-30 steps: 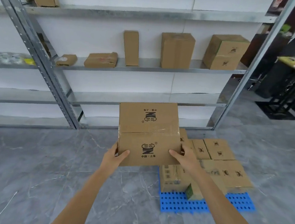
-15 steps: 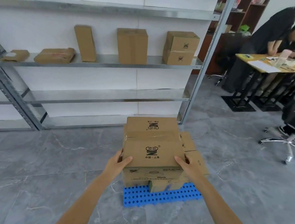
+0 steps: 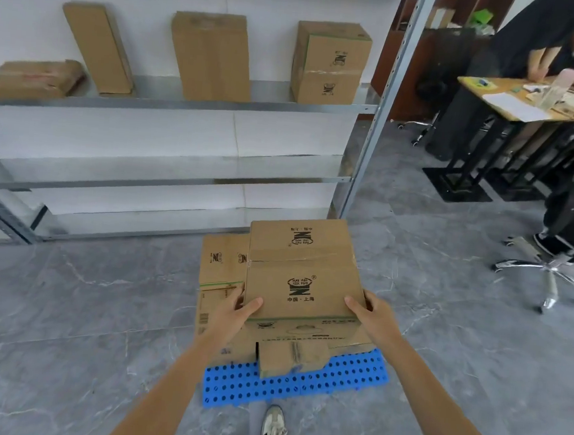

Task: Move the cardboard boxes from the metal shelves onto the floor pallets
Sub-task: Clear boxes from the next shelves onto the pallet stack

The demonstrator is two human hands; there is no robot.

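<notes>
I hold a printed cardboard box point(image 3: 303, 270) between both hands, right over the boxes stacked point(image 3: 222, 263) on the blue pallet point(image 3: 299, 386). My left hand point(image 3: 237, 311) grips its left lower corner, thumb on top. My right hand point(image 3: 369, 313) grips the right lower corner the same way. Whether the box rests on the stack below cannot be told. On the metal shelf point(image 3: 184, 104) behind stand several more boxes: a flat one point(image 3: 32, 77), a leaning slim one point(image 3: 98, 48), a tall one point(image 3: 211, 55) and a printed cube point(image 3: 330, 63).
The shelf's upright post point(image 3: 371, 128) stands just behind the pallet. To the right is a desk point(image 3: 527, 109) with papers, people leaning at it, and a swivel chair base point(image 3: 545, 272). My shoe point(image 3: 274, 429) is on the grey floor before the pallet.
I have stepped closer and turned right. The box has come down from chest height to just above the stacked boxes on the pallet; both hands keep the same hold.
</notes>
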